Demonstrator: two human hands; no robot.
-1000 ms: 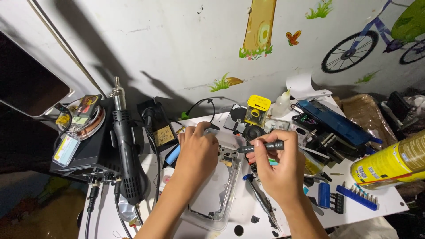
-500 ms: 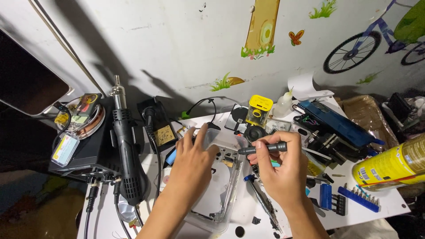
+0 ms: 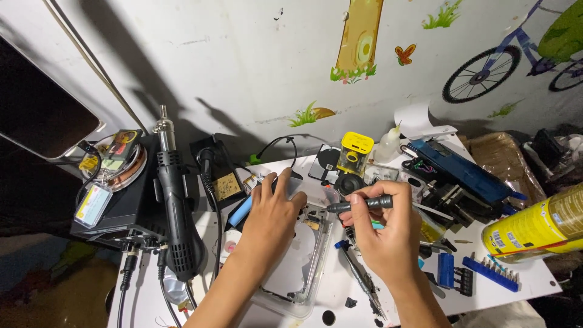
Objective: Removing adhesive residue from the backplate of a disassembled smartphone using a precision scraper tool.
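Phone chassis (image 3: 299,255), opened, lies flat on white tabletop (image 3: 540,276), under left hand (image 3: 272,214), whose fingers are spread, pressing its top end. Right hand (image 3: 382,234) is clamped on black screwdriver (image 3: 359,205), tip pointing left at chassis. Hot-air gun (image 3: 176,200) sits left of left hand; blue bit rack (image 3: 490,274) right of right hand.

The left hand (image 3: 272,214) covers much of the opened white phone shell (image 3: 299,267), so the parts beneath the palm stay hidden. The tip of the slim dark screwdriver (image 3: 359,205) looks to meet the shell, though contact is too small to tell. The yellow spray can (image 3: 537,229) and the dark flat screen (image 3: 36,109) are cut off by the picture's edges.
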